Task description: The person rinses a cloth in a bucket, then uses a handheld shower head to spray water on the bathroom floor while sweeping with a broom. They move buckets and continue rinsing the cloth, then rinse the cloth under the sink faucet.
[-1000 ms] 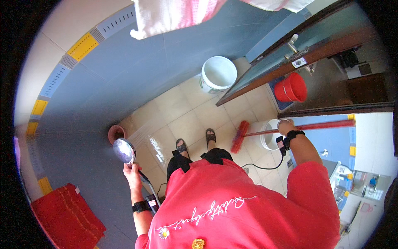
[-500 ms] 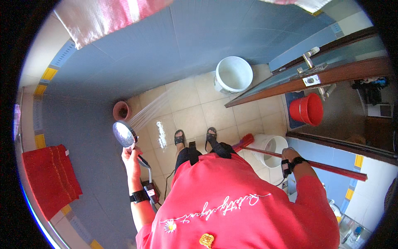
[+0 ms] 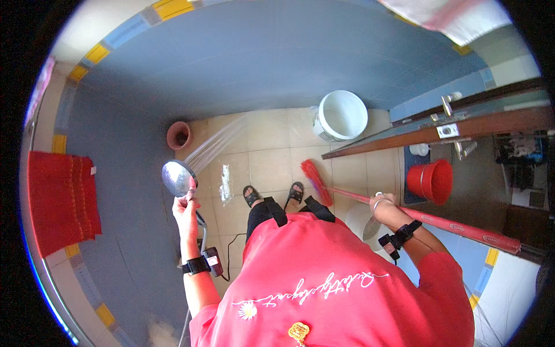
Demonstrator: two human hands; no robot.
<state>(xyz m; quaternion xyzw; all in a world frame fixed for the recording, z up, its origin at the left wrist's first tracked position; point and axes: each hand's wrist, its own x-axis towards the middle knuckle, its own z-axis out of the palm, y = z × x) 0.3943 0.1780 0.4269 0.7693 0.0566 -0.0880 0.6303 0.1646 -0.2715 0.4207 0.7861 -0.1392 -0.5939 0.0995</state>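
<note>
My left hand [image 3: 186,215] is closed round the handle of a silver shower head [image 3: 179,178], held up at the left. Water streams [image 3: 218,140] from it toward the far wall and floor. My right hand [image 3: 384,207] is wrapped round the red handle of a broom [image 3: 352,195], which slants from the upper arm side down to the floor. Its red bristle head [image 3: 317,181] rests on the beige tiles just right of my right foot. A white bucket [image 3: 364,222] stands partly hidden behind my right hand and the broom handle.
Another white bucket [image 3: 342,115] stands by the far wall, beside a half-open brown-framed door [image 3: 404,139]. Beyond the door is a red bucket [image 3: 429,181]. A pink pot [image 3: 180,135] sits in the far left corner. A red towel [image 3: 60,202] hangs at the left. Wet floor tiles [image 3: 269,168] shine.
The broom has swung forward, its bristles moving from beside the near white bucket to the floor ahead of my right foot. My right hand has moved forward with it. Water keeps spraying.
</note>
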